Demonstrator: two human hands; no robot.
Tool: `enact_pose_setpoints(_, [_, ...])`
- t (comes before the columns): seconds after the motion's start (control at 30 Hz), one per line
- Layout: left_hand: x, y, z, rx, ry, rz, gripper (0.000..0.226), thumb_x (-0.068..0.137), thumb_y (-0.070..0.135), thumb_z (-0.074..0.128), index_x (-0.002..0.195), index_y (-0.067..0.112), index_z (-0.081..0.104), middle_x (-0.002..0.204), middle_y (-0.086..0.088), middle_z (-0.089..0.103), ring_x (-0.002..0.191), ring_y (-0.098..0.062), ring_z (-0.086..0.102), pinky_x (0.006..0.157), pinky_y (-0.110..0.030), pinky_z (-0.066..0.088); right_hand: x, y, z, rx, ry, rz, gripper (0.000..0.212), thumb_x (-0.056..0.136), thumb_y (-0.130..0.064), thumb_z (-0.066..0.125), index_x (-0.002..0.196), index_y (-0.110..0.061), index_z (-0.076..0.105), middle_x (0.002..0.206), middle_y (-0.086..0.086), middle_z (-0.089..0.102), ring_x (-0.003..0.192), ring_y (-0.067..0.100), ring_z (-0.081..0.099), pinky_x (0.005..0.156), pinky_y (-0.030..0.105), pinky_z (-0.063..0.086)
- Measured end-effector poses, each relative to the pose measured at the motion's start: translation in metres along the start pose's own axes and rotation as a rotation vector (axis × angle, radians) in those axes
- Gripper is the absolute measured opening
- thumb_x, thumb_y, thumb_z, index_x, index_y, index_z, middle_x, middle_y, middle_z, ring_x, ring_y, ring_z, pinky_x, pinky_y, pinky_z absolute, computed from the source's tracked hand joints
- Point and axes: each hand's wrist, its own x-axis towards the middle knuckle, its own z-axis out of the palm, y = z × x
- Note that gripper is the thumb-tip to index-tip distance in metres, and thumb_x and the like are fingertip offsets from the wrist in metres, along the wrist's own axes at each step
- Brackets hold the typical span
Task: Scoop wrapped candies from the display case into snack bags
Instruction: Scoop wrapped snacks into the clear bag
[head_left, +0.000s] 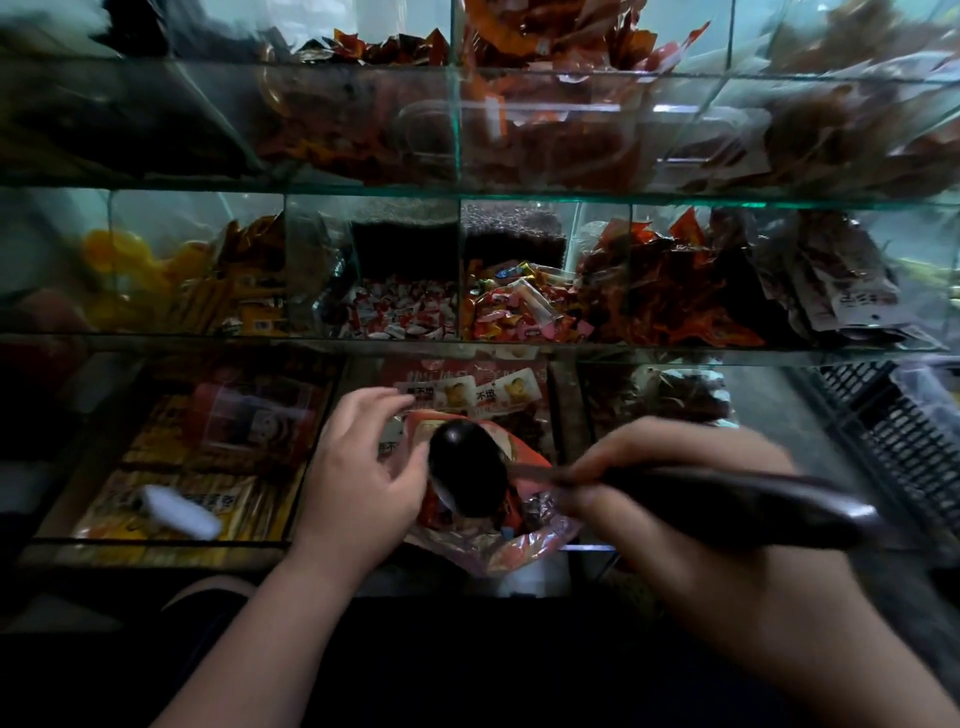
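Tipping scoop (467, 470) over snack bag (524, 545), 6 o'clock. My right hand (670, 493) fingers wrap handle; left hand (358, 478) fingers pinch bag edge. Wrapped candies (400, 312) sit in display case (727, 345), 12 o'clock. Risk: slack bag mouth folds, so candies spill past rim.

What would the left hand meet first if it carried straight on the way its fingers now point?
Most likely the white-and-orange snack packets in the lower middle compartment: the fingertips of the left hand point up and away toward them and look almost there, though depth is unclear.
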Motion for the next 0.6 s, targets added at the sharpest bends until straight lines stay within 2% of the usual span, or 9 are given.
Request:
enact_pose_setpoints(0.03, [-0.005,-0.005,0.0,0.051,-0.05,-0.099,0.045,0.081,0.026,0.079,0.122,0.026,0.058,0.121,0.015,0.047,0.116,-0.006,0.049,0.096,-0.007,0.037,-0.007,0.004,0.008,-0.059,-0.009,-0.028,0.011,0.078,-0.024,0.077,0.086,-0.031,0.075,0.077,-0.022,0.072,0.069,-0.006,0.069,0.061,0.007,0.05])
enact_pose_setpoints(0.1, [-0.011,-0.014,0.003,0.225,-0.224,-0.334,0.053,0.076,0.042,0.081,0.12,0.03,0.052,0.118,0.012,0.049,0.11,-0.013,0.052,0.091,-0.027,0.047,-0.009,0.014,0.031,-0.141,-0.196,-0.034,0.008,0.082,-0.032,0.069,0.09,-0.031,0.071,0.084,-0.018,0.071,0.079,0.0,0.068,0.068,0.018,0.054])
enact_pose_setpoints(0.17, [-0.014,-0.016,0.006,0.361,-0.369,-0.462,0.029,0.081,0.045,0.074,0.095,0.031,0.053,0.098,0.013,0.058,0.083,-0.011,0.057,0.07,-0.031,0.049,0.008,0.035,0.053,-0.288,-0.343,-0.014,0.009,0.086,-0.028,0.064,0.093,-0.025,0.068,0.092,-0.01,0.069,0.09,0.011,0.066,0.077,0.034,0.054])
enact_pose_setpoints(0.23, [-0.013,-0.017,0.009,0.334,-0.317,-0.453,0.025,0.088,0.035,0.069,0.073,0.027,0.05,0.075,0.013,0.058,0.063,-0.004,0.05,0.053,-0.029,0.039,0.019,0.059,0.068,-0.327,-0.385,0.048,0.008,0.089,-0.019,0.064,0.094,-0.022,0.069,0.097,-0.004,0.068,0.096,0.018,0.065,0.082,0.037,0.052])
enact_pose_setpoints(0.3, [-0.011,-0.014,0.012,0.244,-0.196,-0.377,0.034,0.088,0.026,0.07,0.065,0.026,0.045,0.067,0.011,0.052,0.059,-0.002,0.047,0.047,-0.023,0.027,0.016,0.074,0.078,-0.223,-0.356,0.11,0.008,0.091,-0.016,0.066,0.093,-0.02,0.072,0.094,-0.004,0.071,0.091,0.014,0.067,0.082,0.036,0.054])
enact_pose_setpoints(0.37, [-0.01,-0.012,0.016,0.186,-0.142,-0.327,0.039,0.088,0.019,0.07,0.062,0.025,0.041,0.066,0.01,0.049,0.057,-0.003,0.045,0.047,-0.018,0.021,0.014,0.084,0.078,-0.094,-0.282,0.183,0.011,0.088,-0.015,0.07,0.085,-0.024,0.075,0.084,-0.008,0.073,0.079,0.006,0.069,0.076,0.033,0.056])
enact_pose_setpoints(0.5, [-0.017,-0.019,0.023,0.103,-0.124,-0.351,0.037,0.086,0.012,0.07,0.062,0.02,0.043,0.065,0.007,0.048,0.057,-0.006,0.045,0.048,-0.018,0.033,0.009,0.093,0.093,-0.062,-0.29,0.288,0.009,0.08,-0.028,0.067,0.083,-0.034,0.072,0.078,-0.009,0.074,0.073,0.001,0.07,0.07,0.024,0.057])
enact_pose_setpoints(0.53, [-0.02,-0.021,0.023,0.082,-0.111,-0.335,0.038,0.086,0.014,0.071,0.062,0.021,0.043,0.064,0.008,0.048,0.059,-0.006,0.047,0.047,-0.017,0.032,0.008,0.097,0.102,-0.066,-0.267,0.306,0.009,0.08,-0.025,0.067,0.083,-0.033,0.072,0.075,-0.01,0.074,0.071,0.001,0.069,0.069,0.025,0.057])
enact_pose_setpoints(0.6, [-0.023,-0.021,0.022,0.061,-0.085,-0.3,0.042,0.088,0.018,0.073,0.06,0.024,0.042,0.063,0.009,0.047,0.064,-0.004,0.05,0.046,-0.017,0.026,0.011,0.104,0.115,0.005,-0.097,0.404,0.016,0.08,-0.013,0.07,0.074,-0.028,0.073,0.07,-0.009,0.073,0.069,0.008,0.07,0.067,0.024,0.056])
